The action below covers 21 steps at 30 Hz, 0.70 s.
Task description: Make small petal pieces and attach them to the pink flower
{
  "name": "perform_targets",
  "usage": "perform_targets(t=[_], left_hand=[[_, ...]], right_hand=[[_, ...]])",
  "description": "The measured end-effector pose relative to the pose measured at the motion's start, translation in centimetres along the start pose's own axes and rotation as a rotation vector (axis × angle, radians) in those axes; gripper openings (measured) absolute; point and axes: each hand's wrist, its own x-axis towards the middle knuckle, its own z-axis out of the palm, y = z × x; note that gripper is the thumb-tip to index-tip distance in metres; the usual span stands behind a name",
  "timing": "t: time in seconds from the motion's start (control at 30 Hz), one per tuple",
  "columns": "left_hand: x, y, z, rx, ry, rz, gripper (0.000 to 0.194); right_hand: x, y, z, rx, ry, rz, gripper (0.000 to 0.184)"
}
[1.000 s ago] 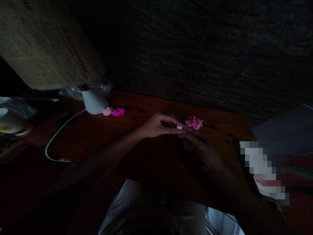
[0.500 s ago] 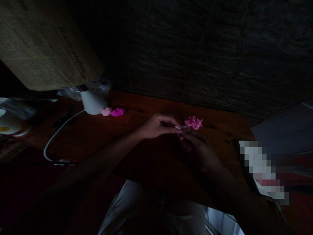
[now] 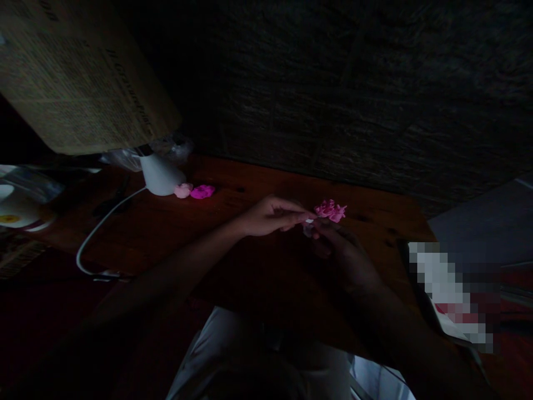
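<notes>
My left hand [image 3: 275, 215] pinches a small whitish piece [image 3: 308, 221] between thumb and fingertips; the light is too dim to make out its kind. Close against it from the right, my right hand [image 3: 337, 241] has its fingers closed at the same piece, and something thin and clear shows just below the fingertips. Right behind the fingers is a pink ruffled flower-like bunch [image 3: 331, 210]; I cannot tell whether it lies on the table or is held. A pale pink lump [image 3: 183, 190] and a bright magenta lump [image 3: 202, 191] sit side by side farther left.
A lamp with a white base [image 3: 160, 175] and newsprint shade [image 3: 87, 78] stands at the left on the wooden table [image 3: 375, 214], its white cable [image 3: 85, 239] curving down. A dark stone wall [image 3: 291, 105] rises behind. A blurred-out flat object [image 3: 445, 294] lies at the right edge.
My left fingers have come together more tightly on the whitish piece, close to my right fingertips. The view has shifted slightly; the lumps and lamp stay in place.
</notes>
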Motion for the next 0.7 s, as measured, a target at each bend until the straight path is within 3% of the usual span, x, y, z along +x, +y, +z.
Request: perform_targets(t=[0.17,0.4,0.53,0.7], left_hand=[[0.01,-0.26,0.23,0.002,0.007,-0.086,0.032],[-0.02,-0.25,0.61,0.050,-0.026,0.052,0.029],[0.01,-0.46,0.58,0.142,0.022,0.155,0.023],[0.11,-0.92,0.52,0.156,0.061,0.178,0.021]], right_hand=[[0.06,0.19,-0.09,-0.027,0.008,-0.021,0.027],[-0.06,0.65,0.09,-0.018,0.094,-0.030,0.029],[-0.10,0.56,0.19,-0.038,0.083,-0.048,0.029],[-0.15,0.43,0.18,-0.033,0.082,-0.047,0.026]])
